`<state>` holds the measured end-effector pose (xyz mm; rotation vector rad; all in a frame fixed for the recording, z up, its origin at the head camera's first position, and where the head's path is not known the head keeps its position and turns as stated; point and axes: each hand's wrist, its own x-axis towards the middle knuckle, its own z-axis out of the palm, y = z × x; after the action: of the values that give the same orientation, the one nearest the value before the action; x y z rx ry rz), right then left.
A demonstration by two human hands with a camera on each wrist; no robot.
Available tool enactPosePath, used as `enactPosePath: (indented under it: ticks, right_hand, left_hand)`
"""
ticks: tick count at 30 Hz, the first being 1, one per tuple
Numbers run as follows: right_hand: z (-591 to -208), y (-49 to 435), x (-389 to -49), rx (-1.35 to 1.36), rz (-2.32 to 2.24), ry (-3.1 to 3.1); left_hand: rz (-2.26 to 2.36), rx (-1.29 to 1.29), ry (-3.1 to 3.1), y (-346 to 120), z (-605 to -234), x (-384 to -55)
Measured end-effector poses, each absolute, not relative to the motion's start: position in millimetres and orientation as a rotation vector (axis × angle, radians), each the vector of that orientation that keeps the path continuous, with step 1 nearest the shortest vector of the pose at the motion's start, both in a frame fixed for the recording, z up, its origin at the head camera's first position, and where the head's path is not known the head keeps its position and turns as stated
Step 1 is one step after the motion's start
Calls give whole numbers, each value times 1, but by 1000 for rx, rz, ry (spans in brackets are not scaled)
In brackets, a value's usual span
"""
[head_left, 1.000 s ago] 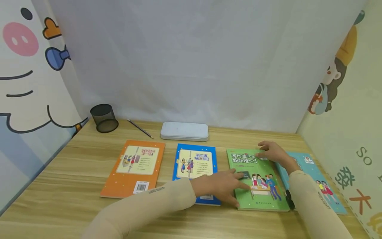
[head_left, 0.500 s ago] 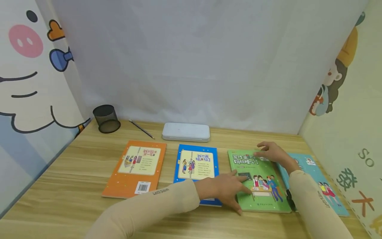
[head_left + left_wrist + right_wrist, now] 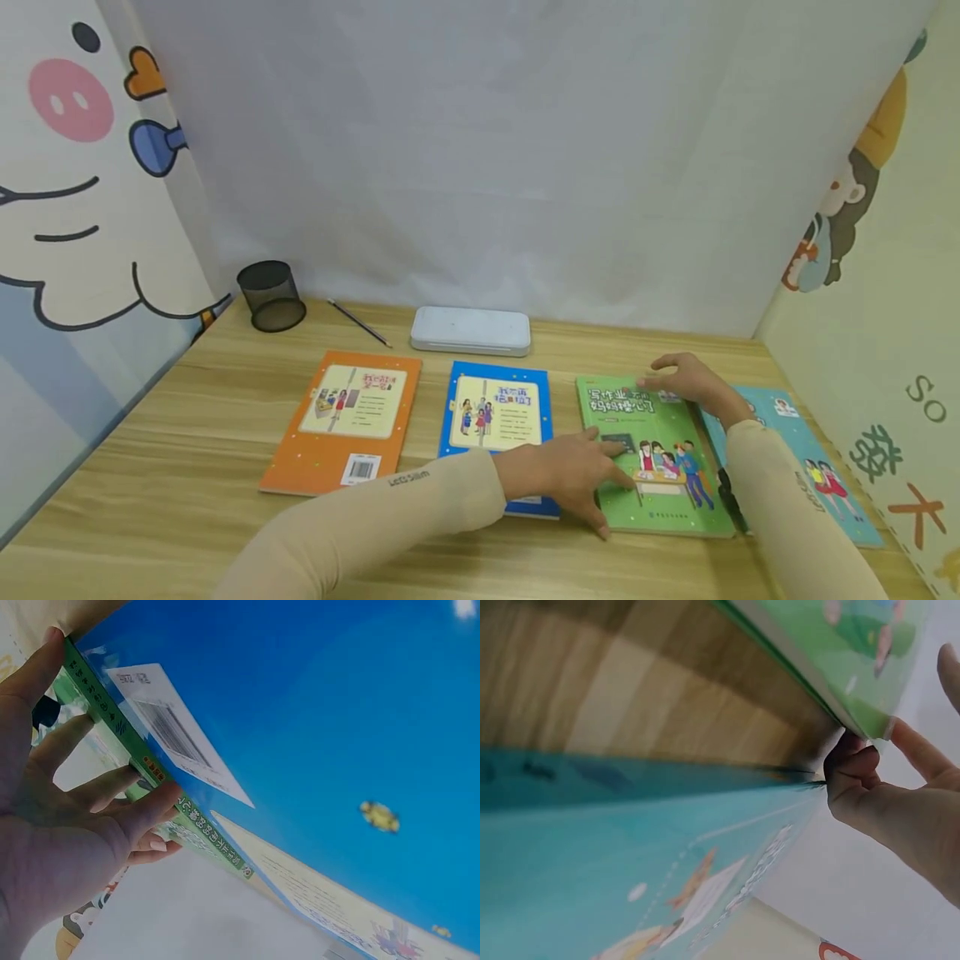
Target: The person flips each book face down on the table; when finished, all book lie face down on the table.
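Observation:
A green book lies front cover up on the table, between a blue book and a teal book. Along its left edge spreads my left hand, fingertips on the cover and thumb at the near-left corner. The left wrist view shows these fingers fairly straight against the green spine. My right hand is at the far-right corner of the green book. There it pinches the corner, one finger on the cover and a curled digit at the edge underneath.
An orange book lies left of the blue one on the wooden table. Behind them are a pale pencil case, a pencil and a black mesh pen holder. A white curtain stands along the back edge.
The head view has shifted slightly, moving the scene a little to the right. Relative to the books, both hands look nearly still.

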<state>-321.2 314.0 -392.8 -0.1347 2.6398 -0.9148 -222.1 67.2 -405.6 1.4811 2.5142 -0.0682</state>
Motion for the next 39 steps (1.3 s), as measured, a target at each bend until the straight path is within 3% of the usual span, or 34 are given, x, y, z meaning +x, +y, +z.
enactPosePath:
  ticks: [17,39]
  right_hand:
    - [-382,323,-319,-224,-958,2566]
    - [-382,352,-315,-236,-1361,2211]
  left_hand:
    - [-43,1441,2506,65,-406,-220]
    - [82,1461,2516,60,-415,-223]
